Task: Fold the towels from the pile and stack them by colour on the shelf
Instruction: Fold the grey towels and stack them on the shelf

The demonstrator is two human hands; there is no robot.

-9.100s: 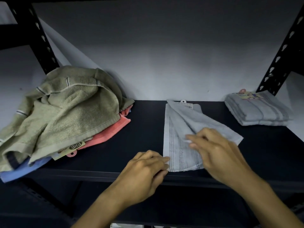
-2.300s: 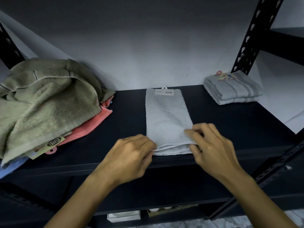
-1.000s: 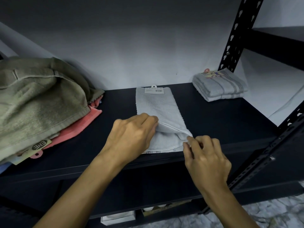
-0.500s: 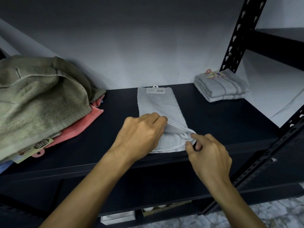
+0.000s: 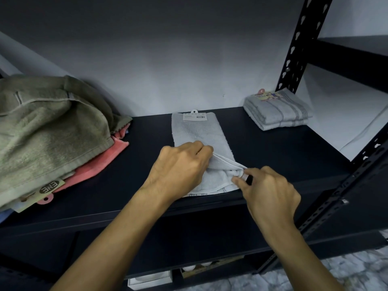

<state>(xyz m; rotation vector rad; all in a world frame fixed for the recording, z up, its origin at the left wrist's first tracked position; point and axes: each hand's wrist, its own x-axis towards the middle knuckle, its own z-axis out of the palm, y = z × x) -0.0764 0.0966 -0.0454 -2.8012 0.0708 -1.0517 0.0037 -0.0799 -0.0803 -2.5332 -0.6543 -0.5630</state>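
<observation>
A long, narrow grey towel (image 5: 199, 133) lies lengthwise on the dark shelf (image 5: 273, 152), its paper tag at the far end. My left hand (image 5: 180, 166) grips the near part of the towel's top layer. My right hand (image 5: 266, 185) pinches the same fold at the towel's right edge, lifting a ridge of cloth between the two hands. A folded grey towel (image 5: 277, 112) with a label sits at the shelf's far right. The unfolded pile (image 5: 48, 127) at the left has an olive towel on top, a coral one (image 5: 98, 162) under it and a bit of blue at the bottom edge.
A black perforated upright (image 5: 298, 45) stands behind the folded grey towel, and another slants down at the right front (image 5: 346, 194). A white wall backs the shelf. Small boxes (image 5: 151, 280) sit on a lower level.
Since half a second ago both hands have kept their grip on the top layer and drawn it slightly further from the near edge. The view shifted a little.
</observation>
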